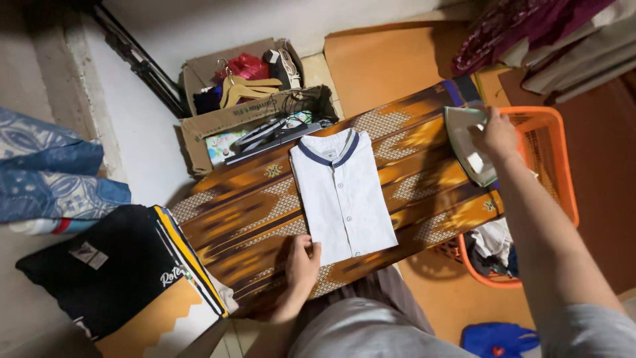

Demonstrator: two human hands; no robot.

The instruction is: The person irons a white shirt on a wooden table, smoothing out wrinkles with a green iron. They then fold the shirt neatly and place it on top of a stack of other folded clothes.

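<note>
left hand flat, fingers spread on hem of one folded white shirt, mid ironing board | right hand gripping one iron at board's end | one orange basket | two cardboard boxes, brown, behind board

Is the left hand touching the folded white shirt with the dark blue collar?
Touching. The head view shows the left hand with its fingertips resting on the bottom edge of the folded white shirt, which lies on the brown patterned cloth.

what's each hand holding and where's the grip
The right hand grips an iron from above, apparently by its handle. The left hand holds nothing; it rests on the folded shirt's bottom edge.
</note>
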